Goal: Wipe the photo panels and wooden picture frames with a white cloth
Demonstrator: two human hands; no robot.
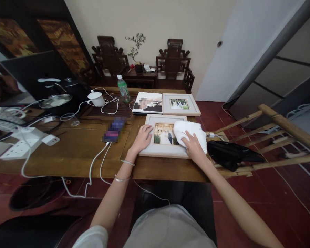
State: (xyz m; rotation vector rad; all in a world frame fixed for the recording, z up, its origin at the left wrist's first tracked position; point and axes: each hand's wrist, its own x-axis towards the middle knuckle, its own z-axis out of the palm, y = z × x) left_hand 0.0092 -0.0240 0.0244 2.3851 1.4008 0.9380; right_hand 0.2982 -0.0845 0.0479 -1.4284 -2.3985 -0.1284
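Observation:
A light-coloured picture frame (157, 151) with a photo inside lies flat near the front edge of the wooden table. My left hand (143, 138) rests on the frame's left side, fingers stretched out. On the right side, my right hand (193, 146) holds a white cloth (198, 130) against the frame. The cloth covers the frame's upper right part and touches the photo's edge. Just behind are a second picture frame (195, 108) and a white-edged photo album or panel (150, 98), side by side.
Left of the frame lies a phone (115, 129) with white cables. Beyond it stand a green-labelled bottle (123, 89) and a lidded white cup (96, 100). Power strips (23, 143) and a clear plastic cup (71, 120) are farther left. A bamboo chair (286, 127) holding a black bag (229, 155) is at right.

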